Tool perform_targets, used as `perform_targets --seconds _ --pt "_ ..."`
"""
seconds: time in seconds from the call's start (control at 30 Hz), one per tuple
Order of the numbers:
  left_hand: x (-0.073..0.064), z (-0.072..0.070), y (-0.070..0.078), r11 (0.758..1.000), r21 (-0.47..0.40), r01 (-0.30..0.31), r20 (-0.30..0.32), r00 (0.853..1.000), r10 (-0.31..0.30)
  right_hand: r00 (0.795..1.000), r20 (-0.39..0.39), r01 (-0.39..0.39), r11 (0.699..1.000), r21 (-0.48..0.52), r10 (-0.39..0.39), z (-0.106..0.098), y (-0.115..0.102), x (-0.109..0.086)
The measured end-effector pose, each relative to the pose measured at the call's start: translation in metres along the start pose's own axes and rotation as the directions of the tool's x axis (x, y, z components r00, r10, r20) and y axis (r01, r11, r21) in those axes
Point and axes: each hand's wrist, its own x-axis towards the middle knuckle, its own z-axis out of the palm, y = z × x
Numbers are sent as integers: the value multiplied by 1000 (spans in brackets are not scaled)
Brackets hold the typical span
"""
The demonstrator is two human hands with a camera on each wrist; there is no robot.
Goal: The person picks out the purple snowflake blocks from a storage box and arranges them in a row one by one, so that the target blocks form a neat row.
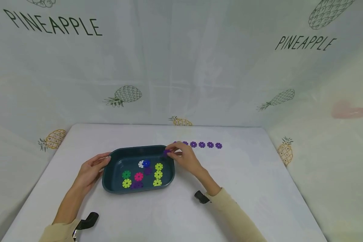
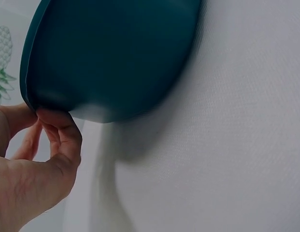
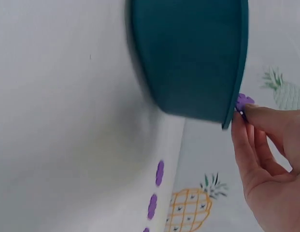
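The right hand pinches a purple disc at the teal tray rim.

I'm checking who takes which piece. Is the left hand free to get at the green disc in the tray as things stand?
Probably yes. The left hand rests on the tray's left rim, and the green disc lies uncovered near that side. The tray is open-topped; the right hand pinches a purple disc at the far corner.

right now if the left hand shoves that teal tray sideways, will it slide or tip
The tray would probably slide rather than tip: it is wide, low and sits flat on the smooth table. It looks like thin plastic, so likely light. The loose flower discs inside might skitter about. The left hand touches its rim, steadying it.
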Motion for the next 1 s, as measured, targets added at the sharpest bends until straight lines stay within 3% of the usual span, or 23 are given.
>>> perform_targets --seconds 0.3,1.0 --pt "-1 0 -1 1000 -13 1 -30 1000 -2 983 -163 -93 995 -21 89 -30 17 -2" --pt "-4 4 0 1000 -18 12 -36 999 -13 932 -298 -237 969 -64 208 -101 69 -26"
